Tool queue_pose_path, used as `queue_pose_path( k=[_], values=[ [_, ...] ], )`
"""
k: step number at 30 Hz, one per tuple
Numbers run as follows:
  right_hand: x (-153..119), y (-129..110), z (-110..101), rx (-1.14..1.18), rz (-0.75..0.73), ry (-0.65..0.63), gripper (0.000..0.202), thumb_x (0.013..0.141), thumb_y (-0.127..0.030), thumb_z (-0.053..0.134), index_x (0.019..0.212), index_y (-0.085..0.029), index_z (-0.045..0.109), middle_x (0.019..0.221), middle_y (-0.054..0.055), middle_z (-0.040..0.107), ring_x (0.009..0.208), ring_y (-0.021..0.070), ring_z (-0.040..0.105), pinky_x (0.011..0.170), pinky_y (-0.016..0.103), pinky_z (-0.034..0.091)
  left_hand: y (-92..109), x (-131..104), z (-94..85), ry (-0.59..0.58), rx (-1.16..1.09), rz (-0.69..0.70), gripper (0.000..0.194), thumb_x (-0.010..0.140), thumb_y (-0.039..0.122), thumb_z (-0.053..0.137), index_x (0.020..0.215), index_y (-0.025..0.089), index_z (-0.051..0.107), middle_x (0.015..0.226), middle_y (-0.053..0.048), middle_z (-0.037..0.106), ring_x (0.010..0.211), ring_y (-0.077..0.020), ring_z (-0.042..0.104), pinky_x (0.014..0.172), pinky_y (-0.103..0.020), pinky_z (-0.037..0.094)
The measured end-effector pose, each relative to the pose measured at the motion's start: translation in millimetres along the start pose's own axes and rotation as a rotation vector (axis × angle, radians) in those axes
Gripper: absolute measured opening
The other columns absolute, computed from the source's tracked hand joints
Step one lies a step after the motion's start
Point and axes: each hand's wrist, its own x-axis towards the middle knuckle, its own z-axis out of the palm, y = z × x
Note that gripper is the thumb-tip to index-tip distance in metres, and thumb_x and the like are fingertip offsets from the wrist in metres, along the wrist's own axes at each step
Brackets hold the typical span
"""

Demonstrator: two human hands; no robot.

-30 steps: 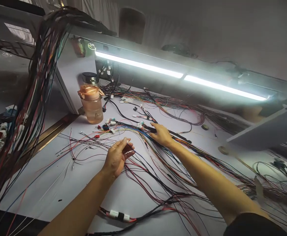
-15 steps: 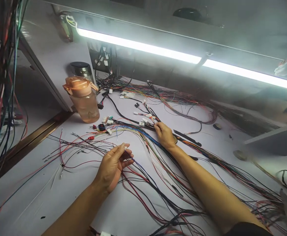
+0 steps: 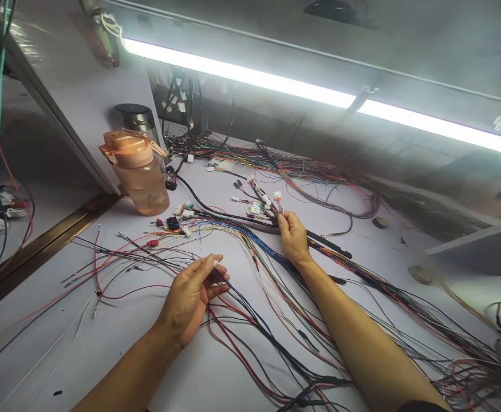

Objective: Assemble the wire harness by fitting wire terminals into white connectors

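My left hand (image 3: 188,297) pinches a small white connector (image 3: 215,264) between thumb and forefinger, with blue and dark wires (image 3: 244,302) running from it toward the lower right. Farther off, my right hand (image 3: 295,239) is closed round the wires of a white-and-orange connector (image 3: 277,197), which sticks up above the fingers. Beside that hand lie several white connectors (image 3: 256,210) on a black-sleeved harness. Between my hands a bundle of blue, yellow and green wires (image 3: 241,233) curves across the white table (image 3: 147,320).
An orange-lidded bottle (image 3: 135,171) stands at the left, a dark-lidded flask (image 3: 135,116) behind it. Loose wire ends (image 3: 121,252) spread at the left. A heap of wires (image 3: 250,154) lies along the back under a bright tube light (image 3: 241,71). Tape rolls (image 3: 421,274) lie at the right.
My right hand has moved slightly right and lifted the white-and-orange connector upright, away from the other connectors. My left hand keeps its pinch. The view has shifted a little.
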Motion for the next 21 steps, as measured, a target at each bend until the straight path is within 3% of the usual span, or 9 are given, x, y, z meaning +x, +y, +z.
queue_pose_path(
  k=[9, 15, 21],
  values=[
    [-3.7, 0.4, 0.8, 0.009, -0.108, -0.068, 0.015, 0.088, -0.033, 0.053, 0.09, -0.019, 0.057, 0.073, 0.0, 0.057, 0.065, 0.0143, 0.051, 0.064, 0.027, 0.042, -4.0, 4.5, -3.0, 0.002, 0.017, -0.003, 0.024, 0.085, 0.029, 0.066, 0.101, 0.012, 0.066, 0.084, -0.006, 0.059, 0.075, -0.0155, 0.059, 0.062, -0.023, 0.057],
    [-6.1, 1.0, 3.6, -0.093, -0.36, -0.16, 0.008, 0.086, -0.019, 0.055, 0.092, -0.02, 0.059, 0.089, 0.004, 0.063, 0.085, 0.0192, 0.057, 0.078, 0.034, 0.043, -3.8, 5.0, -2.9, 0.007, 0.031, -0.009, 0.025, 0.084, 0.032, 0.067, 0.101, 0.013, 0.067, 0.086, -0.006, 0.059, 0.078, -0.0156, 0.058, 0.064, -0.024, 0.057],
    [-6.3, -1.1, 3.8, 0.026, -0.392, -0.017, 0.008, 0.089, -0.017, 0.05, 0.092, -0.02, 0.056, 0.088, 0.005, 0.059, 0.084, 0.0183, 0.056, 0.076, 0.033, 0.046, -3.5, 3.1, -4.1, 0.001, 0.027, -0.008, 0.027, 0.082, 0.033, 0.07, 0.101, 0.013, 0.068, 0.085, -0.006, 0.059, 0.077, -0.0159, 0.058, 0.063, -0.024, 0.057]
  ],
)
